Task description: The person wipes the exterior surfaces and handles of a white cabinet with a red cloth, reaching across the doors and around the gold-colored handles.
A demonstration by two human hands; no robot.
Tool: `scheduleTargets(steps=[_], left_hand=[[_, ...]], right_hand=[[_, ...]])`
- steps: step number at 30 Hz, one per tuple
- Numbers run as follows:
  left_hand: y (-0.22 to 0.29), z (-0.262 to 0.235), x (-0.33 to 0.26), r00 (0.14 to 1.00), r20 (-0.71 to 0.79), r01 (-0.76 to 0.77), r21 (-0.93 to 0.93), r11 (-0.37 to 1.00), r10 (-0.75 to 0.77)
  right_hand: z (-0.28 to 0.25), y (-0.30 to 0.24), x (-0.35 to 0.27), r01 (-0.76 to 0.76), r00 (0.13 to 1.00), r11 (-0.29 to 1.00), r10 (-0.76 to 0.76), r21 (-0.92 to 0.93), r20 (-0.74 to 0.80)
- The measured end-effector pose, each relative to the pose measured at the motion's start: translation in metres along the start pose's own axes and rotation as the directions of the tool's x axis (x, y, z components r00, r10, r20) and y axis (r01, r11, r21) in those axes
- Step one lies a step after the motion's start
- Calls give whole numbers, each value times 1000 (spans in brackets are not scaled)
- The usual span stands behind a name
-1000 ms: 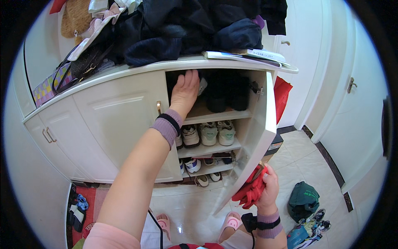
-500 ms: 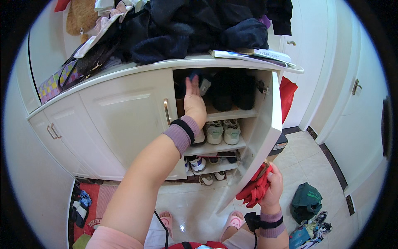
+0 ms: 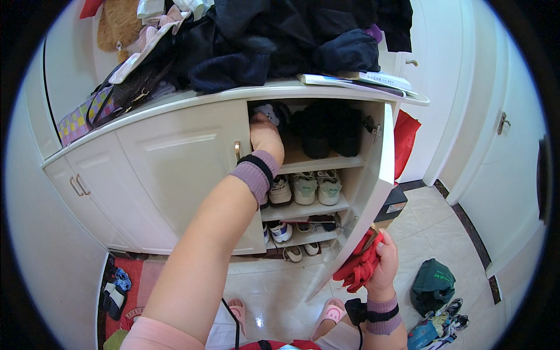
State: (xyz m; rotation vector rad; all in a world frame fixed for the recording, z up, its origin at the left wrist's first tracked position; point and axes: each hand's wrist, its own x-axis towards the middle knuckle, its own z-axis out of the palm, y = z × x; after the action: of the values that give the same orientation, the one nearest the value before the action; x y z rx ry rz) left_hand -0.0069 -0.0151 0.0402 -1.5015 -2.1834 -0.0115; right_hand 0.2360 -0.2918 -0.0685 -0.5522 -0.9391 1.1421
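My left hand (image 3: 266,139) reaches into the left part of the cabinet's top shelf (image 3: 297,163). Its fingers are in shadow and mostly hidden, so their grip does not show. Just beyond them is a small grey-and-white item (image 3: 268,113), too dark to name. Dark shoes (image 3: 326,131) stand farther right on that shelf. At the lower right, my right hand (image 3: 384,265) is closed around a bunched red fabric item (image 3: 360,267) with cord-like folds, beside the handle of the open cabinet door (image 3: 367,204).
White sneakers (image 3: 305,188) and other shoes fill the lower shelves. Dark clothes (image 3: 280,41) and papers (image 3: 361,79) lie on the cabinet top. On the floor at right are a dark green bag (image 3: 433,284) and a box (image 3: 391,205); a red mat (image 3: 142,280) lies at left.
My left hand has moved slightly left and deeper into the shelf, and its raised fingers have dropped from sight. The right hand keeps holding the red fabric item by the door.
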Motion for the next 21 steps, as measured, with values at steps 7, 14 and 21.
scheduleTargets(steps=[7, 14, 21], left_hand=[[-8, 21, -2, 986, -152, -65, 17, 998, 67], [10, -13, -52, 899, -58, -311, 617, 723, 435], [-27, -3, -98, 783, -148, -448, 539, 713, 604]], right_hand=[[7, 2, 0, -12, 999, 999, 11, 34, 31], [1, 6, 3, -26, 1000, 999, 25, 22, 3], [9, 19, 8, -62, 996, 997, 59, 42, 68]])
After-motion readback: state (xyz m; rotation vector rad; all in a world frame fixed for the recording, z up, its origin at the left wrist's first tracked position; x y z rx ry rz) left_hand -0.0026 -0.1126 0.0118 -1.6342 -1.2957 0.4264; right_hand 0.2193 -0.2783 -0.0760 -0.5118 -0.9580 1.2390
